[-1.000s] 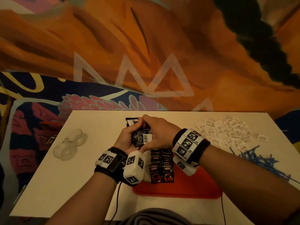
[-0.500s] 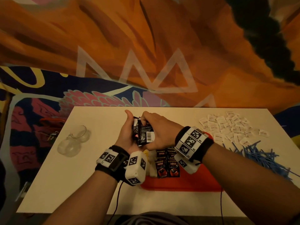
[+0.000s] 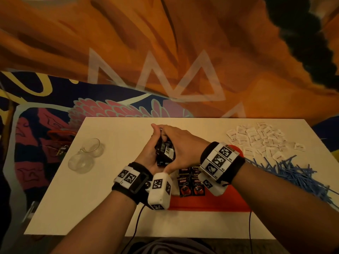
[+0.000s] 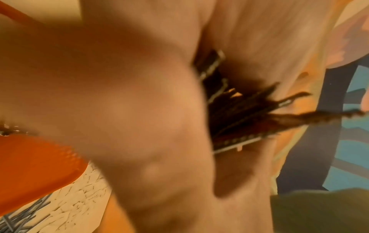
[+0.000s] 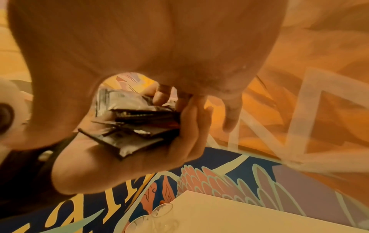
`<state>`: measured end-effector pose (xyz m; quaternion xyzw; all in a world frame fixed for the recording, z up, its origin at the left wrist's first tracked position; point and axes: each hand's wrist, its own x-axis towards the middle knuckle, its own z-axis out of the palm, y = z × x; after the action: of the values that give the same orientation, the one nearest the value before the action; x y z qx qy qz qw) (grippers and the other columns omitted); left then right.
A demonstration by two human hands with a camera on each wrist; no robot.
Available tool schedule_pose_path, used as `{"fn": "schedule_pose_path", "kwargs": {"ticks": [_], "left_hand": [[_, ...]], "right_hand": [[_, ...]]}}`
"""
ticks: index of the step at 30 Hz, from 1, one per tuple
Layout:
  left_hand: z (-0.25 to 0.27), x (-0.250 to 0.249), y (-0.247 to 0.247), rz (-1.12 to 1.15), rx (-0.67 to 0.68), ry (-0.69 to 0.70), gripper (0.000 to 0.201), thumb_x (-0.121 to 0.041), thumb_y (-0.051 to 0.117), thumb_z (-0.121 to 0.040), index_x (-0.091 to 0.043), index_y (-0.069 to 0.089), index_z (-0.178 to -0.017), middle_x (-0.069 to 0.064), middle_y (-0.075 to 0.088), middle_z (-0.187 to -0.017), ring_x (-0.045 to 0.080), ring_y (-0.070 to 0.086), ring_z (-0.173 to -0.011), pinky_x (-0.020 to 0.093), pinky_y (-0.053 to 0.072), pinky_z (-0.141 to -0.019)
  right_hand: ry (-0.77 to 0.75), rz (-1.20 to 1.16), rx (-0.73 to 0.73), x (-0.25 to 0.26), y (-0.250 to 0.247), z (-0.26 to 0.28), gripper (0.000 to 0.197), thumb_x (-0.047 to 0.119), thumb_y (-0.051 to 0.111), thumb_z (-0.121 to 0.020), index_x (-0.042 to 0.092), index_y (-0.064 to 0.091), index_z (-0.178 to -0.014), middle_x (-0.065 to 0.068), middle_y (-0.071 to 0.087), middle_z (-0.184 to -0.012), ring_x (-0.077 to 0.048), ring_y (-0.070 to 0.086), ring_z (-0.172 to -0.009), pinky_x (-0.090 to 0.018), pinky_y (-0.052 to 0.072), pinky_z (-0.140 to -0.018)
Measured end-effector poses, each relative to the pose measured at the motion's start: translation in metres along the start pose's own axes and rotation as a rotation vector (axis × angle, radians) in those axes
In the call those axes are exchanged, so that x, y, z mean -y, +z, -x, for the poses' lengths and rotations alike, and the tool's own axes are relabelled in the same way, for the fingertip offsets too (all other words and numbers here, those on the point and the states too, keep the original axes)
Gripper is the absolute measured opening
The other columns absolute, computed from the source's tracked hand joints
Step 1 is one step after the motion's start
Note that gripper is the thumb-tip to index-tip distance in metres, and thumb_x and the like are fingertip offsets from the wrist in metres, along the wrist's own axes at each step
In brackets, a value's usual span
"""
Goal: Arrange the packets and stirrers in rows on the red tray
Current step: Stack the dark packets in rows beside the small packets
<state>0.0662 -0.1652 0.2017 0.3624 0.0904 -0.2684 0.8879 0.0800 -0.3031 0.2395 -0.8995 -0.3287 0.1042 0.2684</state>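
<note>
Both hands meet above the table's middle, holding a stack of black coffee packets (image 3: 164,152) between them. My left hand (image 3: 149,154) cups the stack from the left and below, and my right hand (image 3: 180,143) curls over it from the right. The right wrist view shows the packets (image 5: 137,123) fanned in the left palm (image 5: 123,160). In the left wrist view the packet edges (image 4: 239,113) stick out between the two palms. The red tray (image 3: 211,202) lies under my wrists with a row of black packets (image 3: 190,184) on its left part.
A heap of white sachets (image 3: 260,140) lies at the table's far right, with a pile of blue stirrers (image 3: 286,171) in front of it. A clear glass jug (image 3: 86,156) lies on its side at the left. The white table (image 3: 91,208) ends near my body.
Both hands lifted the stack of black packets off the table's far side and turned it more upright between the palms. The head camera tilted slightly.
</note>
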Motion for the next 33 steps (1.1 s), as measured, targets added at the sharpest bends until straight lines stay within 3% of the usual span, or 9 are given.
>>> {"fn": "schedule_pose_path", "kwargs": {"ticks": [4,9,12,16,20,23,26,30,33], "left_hand": [[0.001,-0.001,0.001,0.003,-0.007,0.0,0.062,-0.07,0.041,-0.089,-0.013,0.064,-0.092,0.011,0.066,-0.09,0.024,0.067,-0.087,0.037,0.056,-0.078],[-0.001,0.002,0.003,-0.025,-0.068,0.017,0.068,-0.071,0.047,-0.084,-0.009,0.061,-0.11,0.016,0.062,-0.108,0.027,0.064,-0.1,0.039,0.053,-0.09],[0.001,0.001,0.0,0.081,-0.078,0.043,0.062,-0.066,0.046,-0.09,-0.006,0.063,-0.095,0.015,0.065,-0.096,0.028,0.067,-0.092,0.039,0.056,-0.083],[0.005,0.001,-0.008,0.148,-0.04,0.026,0.048,-0.048,0.043,-0.099,-0.005,0.064,-0.097,0.014,0.07,-0.088,0.026,0.072,-0.079,0.035,0.061,-0.07],[0.006,0.003,-0.001,0.08,-0.05,0.013,0.047,-0.051,0.04,-0.1,-0.009,0.06,-0.097,0.012,0.064,-0.091,0.024,0.068,-0.082,0.033,0.06,-0.07],[0.004,0.004,-0.003,0.075,-0.091,0.049,0.043,-0.051,0.046,-0.098,-0.01,0.059,-0.103,0.01,0.06,-0.092,0.024,0.064,-0.087,0.034,0.059,-0.074],[-0.001,0.003,-0.007,0.029,-0.139,0.099,0.043,-0.044,0.058,-0.092,-0.018,0.052,-0.127,0.012,0.061,-0.1,0.026,0.064,-0.094,0.039,0.057,-0.077],[0.001,0.005,0.0,-0.012,-0.091,0.085,0.051,-0.06,0.046,-0.093,-0.011,0.059,-0.102,0.011,0.064,-0.09,0.024,0.066,-0.089,0.037,0.057,-0.079],[0.002,0.006,-0.001,-0.05,-0.071,0.06,0.059,-0.063,0.049,-0.088,-0.009,0.055,-0.11,0.016,0.062,-0.097,0.029,0.065,-0.094,0.042,0.056,-0.083]], "right_hand": [[0.03,-0.057,-0.02,-0.006,0.001,0.001,0.071,0.044,0.09,-0.056,0.025,0.034,-0.095,0.008,0.052,-0.094,-0.015,0.055,-0.084,-0.036,0.049,-0.074],[0.025,-0.117,0.007,-0.003,0.001,-0.001,0.076,0.054,0.089,-0.05,0.024,0.036,-0.095,0.007,0.051,-0.095,-0.016,0.053,-0.084,-0.036,0.049,-0.073],[0.062,-0.135,-0.082,-0.005,0.002,-0.001,0.066,0.043,0.091,-0.054,0.024,0.037,-0.087,0.01,0.052,-0.083,-0.01,0.048,-0.072,-0.03,0.042,-0.061],[0.081,-0.234,-0.084,-0.011,0.0,0.003,0.063,0.036,0.092,-0.058,0.019,0.04,-0.09,0.011,0.051,-0.073,0.0,0.042,-0.053,-0.018,0.032,-0.051],[0.083,-0.245,-0.006,-0.009,0.002,0.002,0.072,0.046,0.092,-0.053,0.02,0.037,-0.091,-0.007,0.059,-0.087,-0.012,0.043,-0.063,-0.031,0.04,-0.058],[0.078,-0.196,-0.059,-0.01,0.006,0.002,0.068,0.051,0.091,-0.051,0.029,0.035,-0.083,-0.002,0.062,-0.092,-0.02,0.055,-0.074,-0.039,0.047,-0.064],[0.051,-0.209,-0.047,-0.006,0.008,0.004,0.07,0.044,0.092,-0.053,0.023,0.037,-0.091,0.009,0.057,-0.092,-0.014,0.055,-0.08,-0.032,0.049,-0.068],[0.047,-0.199,-0.1,-0.003,0.01,0.002,0.063,0.036,0.09,-0.057,0.023,0.036,-0.087,0.002,0.06,-0.092,-0.019,0.057,-0.08,-0.041,0.051,-0.069],[0.031,-0.178,-0.051,-0.004,0.012,0.004,0.062,0.038,0.089,-0.058,0.022,0.037,-0.088,0.001,0.059,-0.087,-0.021,0.057,-0.079,-0.039,0.051,-0.068]]}}
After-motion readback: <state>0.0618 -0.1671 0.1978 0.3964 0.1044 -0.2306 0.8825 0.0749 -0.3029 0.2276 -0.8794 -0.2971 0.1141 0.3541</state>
